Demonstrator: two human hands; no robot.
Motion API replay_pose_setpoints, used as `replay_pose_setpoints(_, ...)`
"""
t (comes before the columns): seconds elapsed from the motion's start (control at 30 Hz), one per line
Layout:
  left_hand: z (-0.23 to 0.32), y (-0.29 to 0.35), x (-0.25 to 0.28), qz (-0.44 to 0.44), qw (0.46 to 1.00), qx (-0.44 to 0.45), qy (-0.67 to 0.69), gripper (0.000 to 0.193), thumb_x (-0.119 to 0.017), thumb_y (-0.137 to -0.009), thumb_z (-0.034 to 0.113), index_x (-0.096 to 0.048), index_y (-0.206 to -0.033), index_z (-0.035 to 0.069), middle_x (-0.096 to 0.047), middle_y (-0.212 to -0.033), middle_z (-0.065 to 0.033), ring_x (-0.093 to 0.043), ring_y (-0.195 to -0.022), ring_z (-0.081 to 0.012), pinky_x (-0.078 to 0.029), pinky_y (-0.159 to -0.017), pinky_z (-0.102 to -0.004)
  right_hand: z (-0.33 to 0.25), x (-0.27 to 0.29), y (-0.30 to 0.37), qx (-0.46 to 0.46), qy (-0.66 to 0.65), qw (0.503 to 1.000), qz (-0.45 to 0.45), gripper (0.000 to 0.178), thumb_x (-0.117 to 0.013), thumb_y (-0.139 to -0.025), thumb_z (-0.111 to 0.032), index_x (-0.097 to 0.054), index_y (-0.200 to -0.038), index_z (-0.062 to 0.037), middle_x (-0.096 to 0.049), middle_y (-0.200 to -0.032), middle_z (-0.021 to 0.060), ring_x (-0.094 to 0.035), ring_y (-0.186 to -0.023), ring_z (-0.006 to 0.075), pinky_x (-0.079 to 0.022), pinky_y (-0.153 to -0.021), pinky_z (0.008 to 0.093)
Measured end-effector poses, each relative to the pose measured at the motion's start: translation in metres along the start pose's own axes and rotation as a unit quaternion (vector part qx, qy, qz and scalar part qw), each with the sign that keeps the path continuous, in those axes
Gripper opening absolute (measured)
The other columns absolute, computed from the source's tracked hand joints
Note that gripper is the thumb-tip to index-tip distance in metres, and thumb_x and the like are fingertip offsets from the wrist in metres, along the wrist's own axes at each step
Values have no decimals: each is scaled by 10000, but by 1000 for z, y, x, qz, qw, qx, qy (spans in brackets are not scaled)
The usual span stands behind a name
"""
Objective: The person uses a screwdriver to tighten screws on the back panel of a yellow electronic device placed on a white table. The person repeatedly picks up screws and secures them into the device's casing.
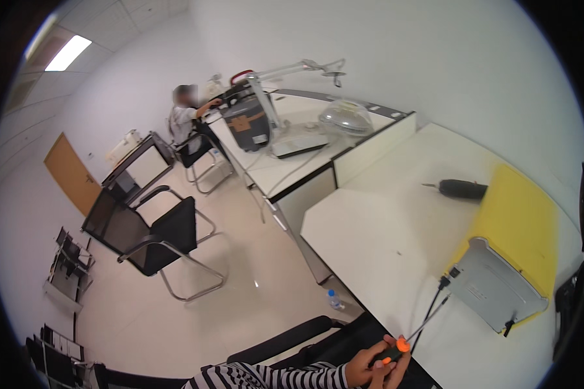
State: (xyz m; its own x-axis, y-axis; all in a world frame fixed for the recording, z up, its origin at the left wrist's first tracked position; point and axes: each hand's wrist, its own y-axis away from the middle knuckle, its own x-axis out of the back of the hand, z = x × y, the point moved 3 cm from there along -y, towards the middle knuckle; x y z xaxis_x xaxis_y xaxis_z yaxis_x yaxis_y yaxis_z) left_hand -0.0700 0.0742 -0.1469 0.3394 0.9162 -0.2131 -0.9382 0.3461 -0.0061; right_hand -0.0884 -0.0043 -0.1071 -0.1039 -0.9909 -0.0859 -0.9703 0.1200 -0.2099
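A screwdriver (403, 345) with an orange and black handle is held at the bottom of the view. My left hand (360, 367), in a black-and-white striped sleeve, has its fingers closed around the handle. Close against it, my right hand (397, 376) also grips the handle; the lower edge cuts part of it off. The thin metal shaft points up and right, its tip near the grey end panel (493, 285) of a yellow-cased device (519, 223). A black cable (431, 305) is plugged into the panel's left edge and runs down past the shaft.
Behind the device a black power screwdriver (462, 188) lies on the white desk (370, 214). On the adjoining desk stand a grey bin-like container (248, 133) and a clear dome (345, 118). A black chair (169, 236), a bottle (334, 299) and a seated person (185, 120) are left.
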Motion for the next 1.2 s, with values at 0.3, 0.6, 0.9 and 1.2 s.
replay_pose_setpoints(0.3, 14, 10, 18, 61, 953, -240, -175, 268, -543, -808, 217, -460, -972, 22, -420, -678, -80, -391, -513, -153, -347, -481, -264, -49, -3, -6, 96, 162, 981, -54, 401, -412, -873, -248, -449, -1116, 68, -497, -1071, 230, -507, -958, 340, -403, -800, 353)
replay_pose_setpoints(0.6, 15, 15, 14, 68, 997, 8, 43, 219, -508, -816, 117, -444, -997, 12, -508, -753, -13, -449, -579, -47, -365, -541, -172, -89, 53, 9, 516, 188, 828, 112, 457, -350, -812, -175, -321, -1228, 11, -245, -1306, 192, -461, -967, 475, -401, -819, 526)
replay_pose_setpoints(0.9, 10, 11, 5, 64, 995, -58, -41, 300, -534, -800, 158, -437, -1041, 8, -513, -832, -46, -483, -689, -99, -383, -624, -206, -86, -1, -24, 201, 214, 956, 23, 410, -412, -871, -245, -405, -1176, 29, -412, -1184, 221, -430, -1067, 348, -386, -849, 391)
replay_pose_setpoints(1.2, 17, 8, -3, 40, 996, -76, 4, 348, -483, -809, 157, -412, -1097, -25, -533, -859, -52, -491, -716, -87, -371, -650, -194, -66, -1, -22, 150, 196, 969, 29, 431, -434, -860, -260, -405, -1162, 46, -444, -1154, 216, -450, -1045, 347, -378, -849, 377)
